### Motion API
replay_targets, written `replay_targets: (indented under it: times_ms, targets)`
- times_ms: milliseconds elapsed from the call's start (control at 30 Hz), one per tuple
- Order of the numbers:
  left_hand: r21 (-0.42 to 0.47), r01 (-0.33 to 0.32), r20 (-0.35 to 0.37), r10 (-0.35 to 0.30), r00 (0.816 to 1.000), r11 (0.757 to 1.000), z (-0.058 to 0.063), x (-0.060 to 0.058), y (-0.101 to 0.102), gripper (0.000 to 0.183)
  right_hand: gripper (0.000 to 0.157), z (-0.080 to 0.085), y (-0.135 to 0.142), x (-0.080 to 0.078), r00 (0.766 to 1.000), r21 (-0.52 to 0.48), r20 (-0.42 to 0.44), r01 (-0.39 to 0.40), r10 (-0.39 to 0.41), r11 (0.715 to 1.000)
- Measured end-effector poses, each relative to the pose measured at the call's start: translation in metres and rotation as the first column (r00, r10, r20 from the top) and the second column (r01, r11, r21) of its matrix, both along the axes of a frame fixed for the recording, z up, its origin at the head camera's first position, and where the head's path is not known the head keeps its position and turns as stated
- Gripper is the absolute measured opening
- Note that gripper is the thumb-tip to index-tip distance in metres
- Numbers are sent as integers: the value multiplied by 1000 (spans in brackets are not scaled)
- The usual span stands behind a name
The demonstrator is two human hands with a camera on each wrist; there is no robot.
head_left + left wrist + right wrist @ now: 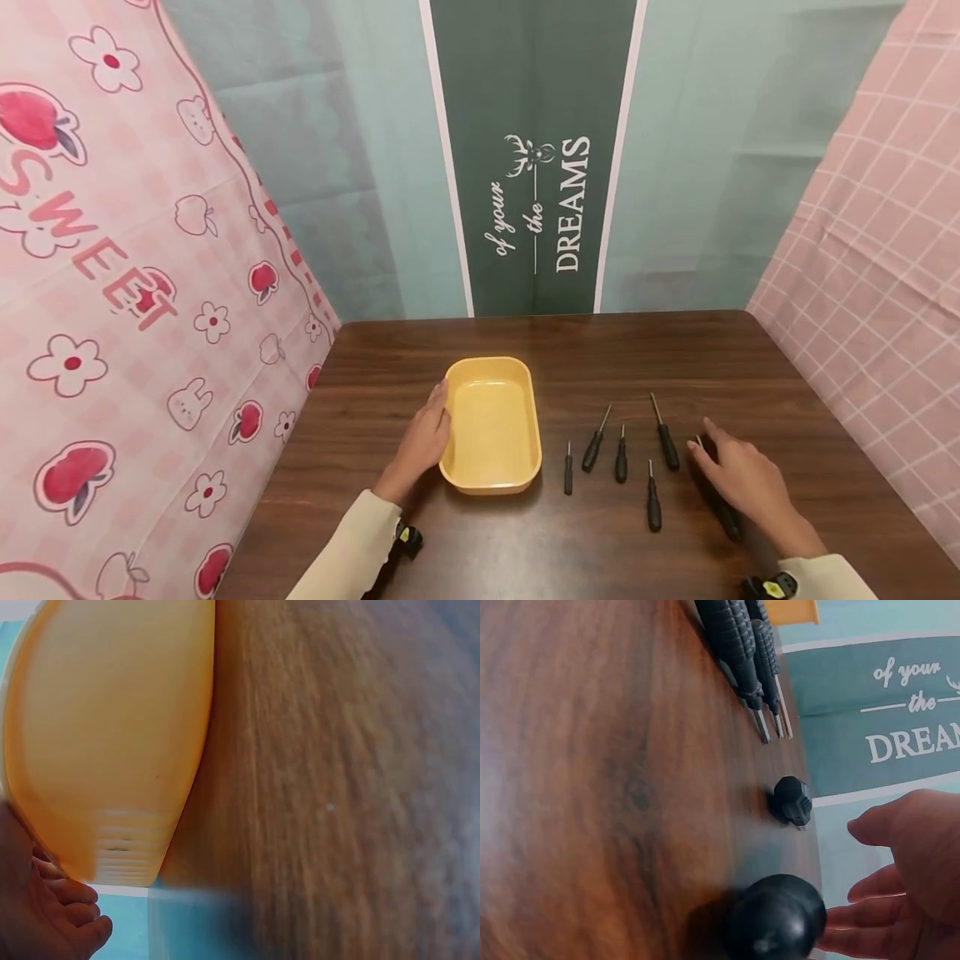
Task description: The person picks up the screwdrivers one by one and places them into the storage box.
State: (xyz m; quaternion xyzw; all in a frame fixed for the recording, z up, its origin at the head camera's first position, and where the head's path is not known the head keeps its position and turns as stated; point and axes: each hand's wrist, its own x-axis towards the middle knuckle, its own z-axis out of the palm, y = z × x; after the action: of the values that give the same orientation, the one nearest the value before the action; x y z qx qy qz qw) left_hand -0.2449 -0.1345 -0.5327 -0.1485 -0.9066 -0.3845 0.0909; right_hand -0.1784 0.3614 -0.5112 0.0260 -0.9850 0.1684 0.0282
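A yellow rectangular tray (491,425) stands on the wooden table, its inside bare. My left hand (423,437) rests against its left side, fingers along the rim. In the left wrist view, loosely bent fingers (71,907) lie beside the tray's outer wall (112,735). My right hand (750,483) is over the largest black-handled screwdriver (726,515), partly hiding it, thumb and fingers apart on either side of its shaft end. The right wrist view shows that handle's rounded butt (776,919) close by the spread fingers (877,911).
Several smaller black screwdrivers lie between tray and right hand: one at left (567,471), one slanted (594,446), one upper right (667,442), one nearer the front (654,504). The table (600,350) ends at hanging cloths behind and on both sides.
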Motion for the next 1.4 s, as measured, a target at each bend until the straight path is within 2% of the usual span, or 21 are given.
replay_targets:
  times_ms: [267,367,433,600,700,933,1233,1400]
  targets:
    - [-10,-17,9,17,1000,1000,0,-4,2,51,54,-10,-5,-1,998,-2,-62,-18,17,1000]
    - [-16,-13,29,13,999,1000,-1,-4,3,52,48,-14,-6,0,994,-4,-111,-20,19,1000]
    - [-15,0,9,0,1000,1000,-2,-4,3,52,45,-15,-7,1,989,-5,-148,-20,19,1000]
    - [74,28,-63,-23,998,997,-2,-5,4,49,37,-17,-6,3,973,-18,-229,-15,10,1000]
    - [137,23,-85,-11,996,990,-4,-5,4,47,35,-17,-5,3,967,-25,-253,-5,-2,1000]
    - [215,-16,-122,43,992,977,-7,-5,4,41,28,-16,-2,4,976,-33,-219,12,-19,999]
    - [234,-55,-94,79,992,971,-8,-4,5,39,27,-19,-2,0,985,-42,-175,3,-10,999]
    - [243,-46,-104,73,992,969,-9,-5,5,39,28,-20,0,-2,992,-57,-126,15,-22,998]
